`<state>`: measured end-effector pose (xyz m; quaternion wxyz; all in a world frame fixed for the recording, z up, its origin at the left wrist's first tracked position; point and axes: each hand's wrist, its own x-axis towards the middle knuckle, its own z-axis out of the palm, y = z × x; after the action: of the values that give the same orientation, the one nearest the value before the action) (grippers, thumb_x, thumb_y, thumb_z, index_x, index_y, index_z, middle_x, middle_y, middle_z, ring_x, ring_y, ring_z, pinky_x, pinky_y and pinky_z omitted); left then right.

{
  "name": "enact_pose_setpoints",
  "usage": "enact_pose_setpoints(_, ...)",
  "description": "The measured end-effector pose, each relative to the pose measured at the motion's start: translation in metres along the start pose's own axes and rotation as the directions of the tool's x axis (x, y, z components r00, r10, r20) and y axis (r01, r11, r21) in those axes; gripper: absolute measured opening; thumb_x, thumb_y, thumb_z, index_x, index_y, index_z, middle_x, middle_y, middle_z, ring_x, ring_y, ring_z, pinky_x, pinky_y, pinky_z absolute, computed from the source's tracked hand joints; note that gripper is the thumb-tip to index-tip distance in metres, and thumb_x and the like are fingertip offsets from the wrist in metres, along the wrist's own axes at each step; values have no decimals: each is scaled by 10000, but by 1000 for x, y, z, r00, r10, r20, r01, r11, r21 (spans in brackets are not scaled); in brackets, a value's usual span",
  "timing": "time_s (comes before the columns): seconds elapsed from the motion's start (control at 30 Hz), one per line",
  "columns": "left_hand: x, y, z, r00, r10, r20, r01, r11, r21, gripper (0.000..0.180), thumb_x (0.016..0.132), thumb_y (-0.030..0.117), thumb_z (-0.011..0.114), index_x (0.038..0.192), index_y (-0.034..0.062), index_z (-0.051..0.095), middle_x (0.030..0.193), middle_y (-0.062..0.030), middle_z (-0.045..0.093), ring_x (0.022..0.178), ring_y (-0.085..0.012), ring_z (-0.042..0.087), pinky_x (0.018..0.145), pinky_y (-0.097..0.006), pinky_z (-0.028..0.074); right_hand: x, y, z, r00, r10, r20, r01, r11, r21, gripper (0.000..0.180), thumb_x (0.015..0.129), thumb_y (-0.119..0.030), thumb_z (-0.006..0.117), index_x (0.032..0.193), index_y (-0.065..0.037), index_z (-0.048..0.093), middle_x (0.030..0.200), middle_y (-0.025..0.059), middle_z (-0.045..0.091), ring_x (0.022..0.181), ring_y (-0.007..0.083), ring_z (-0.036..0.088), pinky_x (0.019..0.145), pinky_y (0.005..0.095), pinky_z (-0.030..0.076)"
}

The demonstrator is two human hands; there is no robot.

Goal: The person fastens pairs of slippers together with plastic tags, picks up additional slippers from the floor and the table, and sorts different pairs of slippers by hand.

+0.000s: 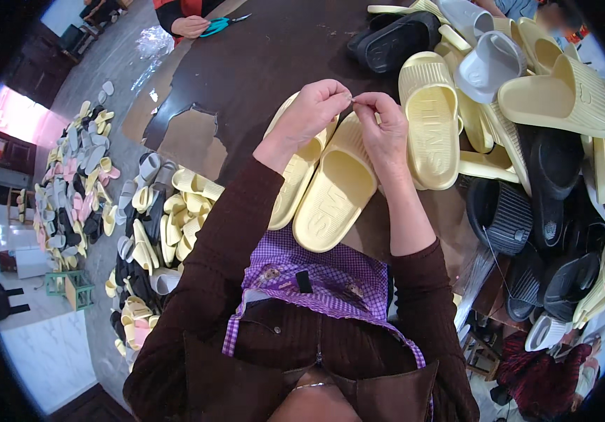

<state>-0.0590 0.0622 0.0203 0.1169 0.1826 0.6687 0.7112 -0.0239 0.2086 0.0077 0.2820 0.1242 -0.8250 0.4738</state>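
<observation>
My left hand [307, 117] and my right hand [385, 132] meet fingertip to fingertip over the table. Both pinch at one spot; whatever they hold there is too small to make out. Beneath them, a pale yellow slide slipper [292, 184] and a second yellow slipper [338, 200] lie side by side, toes pointing away from me. My hands and wrists cover part of their straps. Just right of my right hand is another yellow slipper [430, 123], sole down.
A heap of yellow, grey and black slippers [563, 98] fills the table's right side. Across the brown table [274, 49], another person's hand [190, 27] is by teal-handled scissors [219, 26]. More slippers [77, 190] are piled on the floor at left, near a green stool [70, 288].
</observation>
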Motion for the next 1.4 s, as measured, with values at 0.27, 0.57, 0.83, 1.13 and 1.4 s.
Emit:
enact_pose_setpoints(0.27, -14, 9, -6, 927, 248, -281, -248, 968, 35, 156, 832, 87, 568, 947, -16, 594, 847, -20, 584, 765, -95, 548, 683, -232, 456, 1, 0, -3, 976, 194, -97, -170, 962, 214, 125, 845, -24, 587, 966, -7, 612, 834, 42, 614, 776, 90, 560, 704, 207, 446)
enact_pose_setpoints(0.57, -155, 1, -67, 833, 292, -469, 80, 777, 624, 128, 842, 106, 588, 900, -7, 579, 792, -89, 580, 691, -146, 547, 625, -255, 443, -15, -105, -75, 998, -52, 34, 51, 999, 14, 156, 797, 22, 570, 948, 2, 607, 813, 75, 633, 739, 139, 597, 690, 238, 469)
enact_pose_setpoints(0.83, -210, -12, -36, 892, -282, -353, 370, 904, 213, 206, 884, 169, 505, 785, -3, 560, 615, -19, 535, 518, -61, 460, 483, -202, 365, -127, -83, -85, 741, 411, 532, -436, 896, -85, 333, 823, -97, 601, 1126, 4, 505, 890, 165, 641, 776, 277, 629, 702, 343, 506)
enact_pose_setpoints(1.13, -208, -23, -15, 853, -450, -266, 353, 872, -340, 140, 878, 130, 478, 851, 2, 527, 653, -64, 551, 527, -110, 517, 497, -235, 440, -150, -71, -58, 798, 544, 261, -603, 703, 377, 465, 847, -70, 583, 1265, 25, 402, 994, 102, 596, 842, 149, 583, 743, 269, 482)
enact_pose_setpoints(1.4, -208, -30, -1, 893, -393, -219, 271, 859, -435, 183, 890, 155, 475, 997, 11, 509, 758, -68, 584, 594, -122, 542, 514, -253, 449, -132, -84, -44, 728, 646, 229, -681, 644, 350, 445, 814, -131, 619, 1178, 65, 456, 974, 96, 595, 848, 138, 574, 739, 274, 481)
